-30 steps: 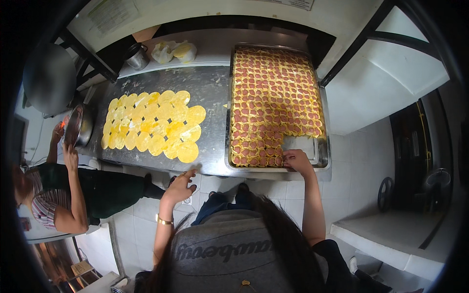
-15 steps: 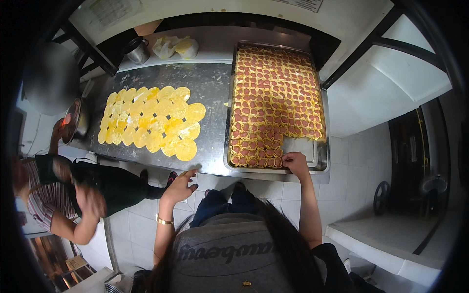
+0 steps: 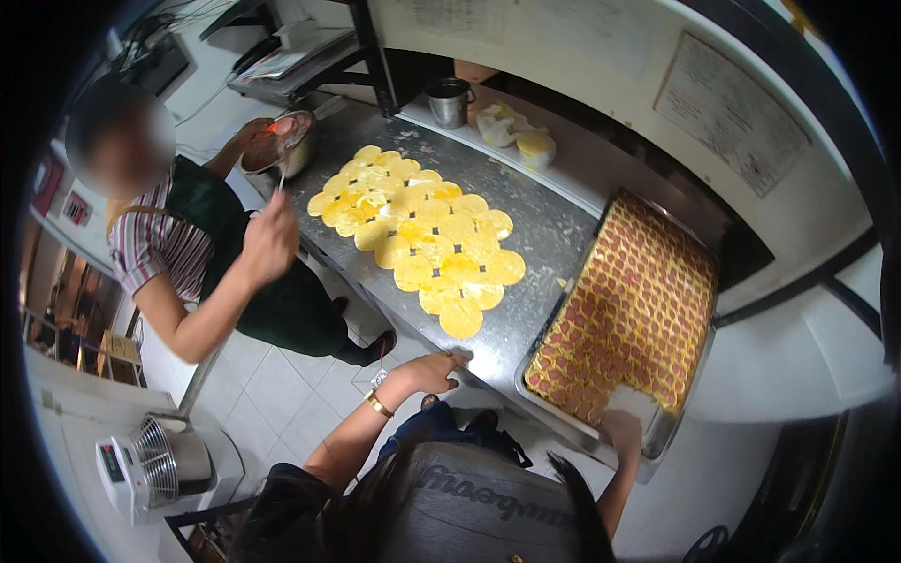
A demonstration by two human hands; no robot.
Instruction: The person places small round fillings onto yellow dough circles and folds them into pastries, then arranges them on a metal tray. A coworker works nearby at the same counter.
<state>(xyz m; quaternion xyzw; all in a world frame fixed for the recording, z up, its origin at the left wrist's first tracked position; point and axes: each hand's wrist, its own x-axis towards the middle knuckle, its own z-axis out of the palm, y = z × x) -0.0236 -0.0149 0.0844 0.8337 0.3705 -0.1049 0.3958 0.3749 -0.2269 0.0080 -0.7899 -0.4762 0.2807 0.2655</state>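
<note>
My right hand is at the near edge of a large metal tray, next to a bare patch of its bottom. Its fingers are curled together, and what they hold, if anything, is hidden. Rows of small dumplings with yellow wrappers and pinkish-brown meat fill most of that tray. At the table's front edge, my left hand has its fingers stretched out and holds nothing. Round yellow wrappers lie overlapping in rows on the dark metal table, beyond my left hand.
On the left a co-worker in a dark apron has one hand at a metal bowl of pinkish meat. A metal pot and plastic-wrapped yellow wrappers stand on the back ledge. A mixer is at lower left.
The view has swung left, so the table, tray and co-worker appear shifted and tilted. My right hand stays by the tray's near edge, my left by the table edge. The co-worker's raised arm has moved toward the bowl.
</note>
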